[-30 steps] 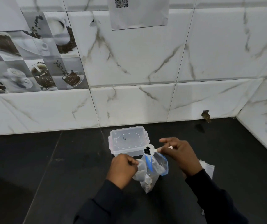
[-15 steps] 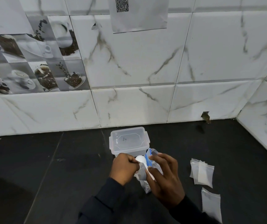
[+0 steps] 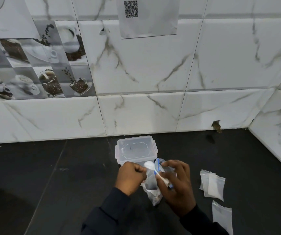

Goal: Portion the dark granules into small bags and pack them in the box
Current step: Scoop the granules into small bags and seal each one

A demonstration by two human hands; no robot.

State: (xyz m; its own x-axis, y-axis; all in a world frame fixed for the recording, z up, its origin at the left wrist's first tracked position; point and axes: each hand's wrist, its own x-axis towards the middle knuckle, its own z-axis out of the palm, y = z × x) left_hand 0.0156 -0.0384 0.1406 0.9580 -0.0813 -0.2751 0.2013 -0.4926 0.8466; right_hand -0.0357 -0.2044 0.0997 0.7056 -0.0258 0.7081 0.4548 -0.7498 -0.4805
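Nearest to us, our right hand (image 3: pixel 177 187) is curled round the handle of a white spoon (image 3: pixel 150 166), thumb and fingers pinching it so the bowl tilts up and away at the mouth of the bag (image 3: pixel 149 192). No dark grains show on the bowl. Just to the left, our left hand (image 3: pixel 130 177) is closed in a fist that pinches the edge of that bag, holding it upright off the counter (image 3: pixel 51 184). We cannot tell whether it also grips a smaller bag against it. The granules (image 3: pixel 156 196) sit low in the clear bag, below the blue strip at its top. To our right, a single small bag (image 3: pixel 222 216) lies flat, and a little further off a stack of small bags (image 3: pixel 212 185) waits, well apart from the hands. Beyond the hands and close behind the bag stands the box (image 3: pixel 136 150), clear plastic, with its lid on. We cannot tell whether the clips are fastened. Behind it all rises the tiled wall (image 3: pixel 153 73) with a printed sheet (image 3: pixel 148 17) taped high up. We judge that we are in the scooping step, with the spoon at the bag's mouth and nothing packed in view. The next move calls for dipping the spoon down to the granules without letting the bag collapse, then carrying a level scoop out to a small bag.
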